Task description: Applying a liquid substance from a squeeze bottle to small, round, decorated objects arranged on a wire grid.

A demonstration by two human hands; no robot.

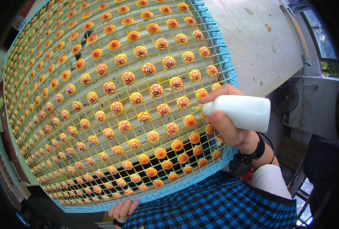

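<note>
A large grid panel point(154, 198) with a light blue border and yellow-green cross wires fills most of the view. Rows of orange and yellow rosettes point(155, 90) sit on its mesh. Many of them carry white strokes on their petals, while several near the lower right and the far side look plain. My right hand point(230, 131) is closed around a white squeeze bottle point(248, 110), held nearly level. Its thin nozzle points left, close to a rosette near the panel's right edge. At the bottom, the fingers of my left hand point(123, 210) curl over the panel's near border; its thumb is hidden.
Under the panel and beyond it to the right lies a pale, stained work table point(257, 42). A dark fan point(285, 97) stands at the right, below a window point(322, 34). A blue and black checked cloth point(215, 202) covers my lap against the near border.
</note>
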